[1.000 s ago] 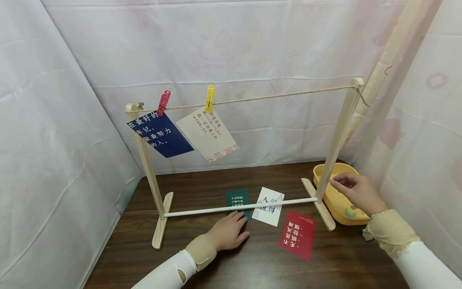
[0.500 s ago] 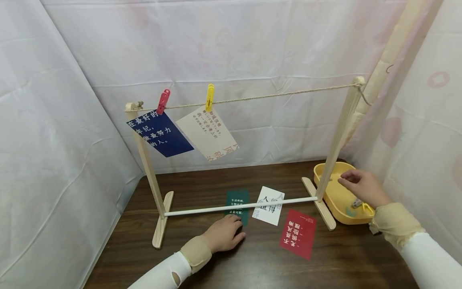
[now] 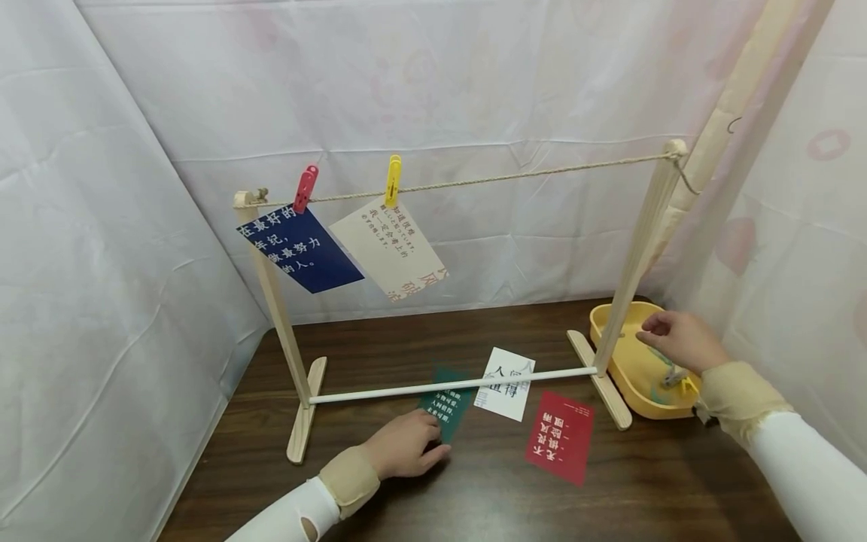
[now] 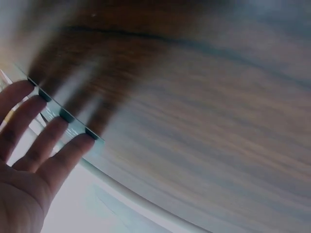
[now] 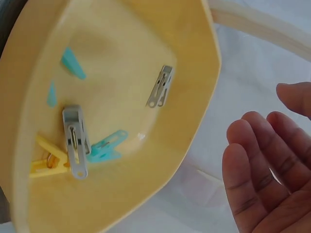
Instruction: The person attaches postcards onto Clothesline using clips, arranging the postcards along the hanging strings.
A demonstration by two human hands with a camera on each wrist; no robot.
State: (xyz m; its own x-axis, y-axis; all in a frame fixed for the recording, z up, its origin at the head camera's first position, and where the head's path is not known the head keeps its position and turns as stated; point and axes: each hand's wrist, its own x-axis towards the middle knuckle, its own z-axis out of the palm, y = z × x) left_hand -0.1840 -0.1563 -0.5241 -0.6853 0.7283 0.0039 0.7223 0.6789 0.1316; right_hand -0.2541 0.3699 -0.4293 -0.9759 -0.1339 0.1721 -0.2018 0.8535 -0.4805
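Observation:
My left hand (image 3: 404, 444) lies at the near left edge of a green printed card (image 3: 452, 410) on the table. Its fingertips touch that card's edge, as the left wrist view shows, with the fingers nearly straight. My right hand (image 3: 684, 342) hovers over a yellow plastic tray (image 3: 640, 365), fingers loosely bent and holding nothing. Inside the tray lie metal clips (image 5: 74, 141), a yellow clothespin (image 5: 48, 160) and a teal clothespin (image 5: 108, 145). A white card (image 3: 504, 399) and a red card (image 3: 561, 436) lie right of the green one.
A wooden stand carries a rope (image 3: 535, 175) along its top and a white rod (image 3: 379, 394) low down. From the rope hang a blue card (image 3: 305, 252) under a red clothespin (image 3: 306, 188) and a cream card (image 3: 389, 248) under a yellow clothespin (image 3: 393, 181).
My left hand has drawn back to the left and nearer, and the green card has slid nearer and turned askew. The right hand has shifted slightly right above the tray.

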